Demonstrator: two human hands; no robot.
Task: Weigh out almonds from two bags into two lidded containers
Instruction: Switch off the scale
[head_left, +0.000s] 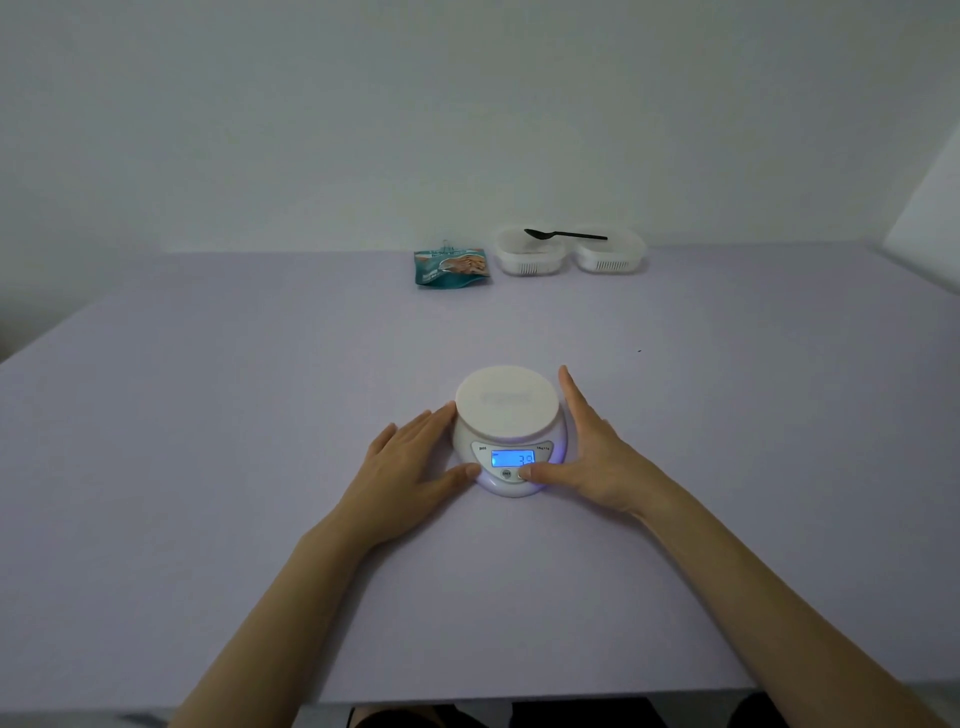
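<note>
While the left hand (410, 460) lay flat on the table (208, 415) against the left side of the scale (506, 400), I logged it as holding nothing: fingers straight and together, thumb tip touching the base.

Far back by the wall and slightly left of the scale's line sat the bag (452, 267), teal, clipped at the top. I saw only one bag.

The scale was at the centre near me with its platform bare. The display (513, 458) was lit and read 3.9 or 39; I couldn't make out a decimal point.

Just right of the bag sat the left container (529, 260), with the right container (612, 257) close beside it. I couldn't tell if they touched or if the lids were on. A black spoon (566, 235) lay across both tops, bowl over the left one, handle pointing right.

The right hand (587, 457) mirrored the left, fingers straight along the scale's right side. Its thumb tip was on the buttons under the display, and it gripped nothing.

The key relation was that everything to be weighed sat straight ahead in a left-to-right row, well beyond both sets of fingertips. The bag was more in line with the left hand, the containers with the right. I judged the thumb was probably zeroing the scale. After that, a forward reach by the right hand for a container looked shortest.
</note>
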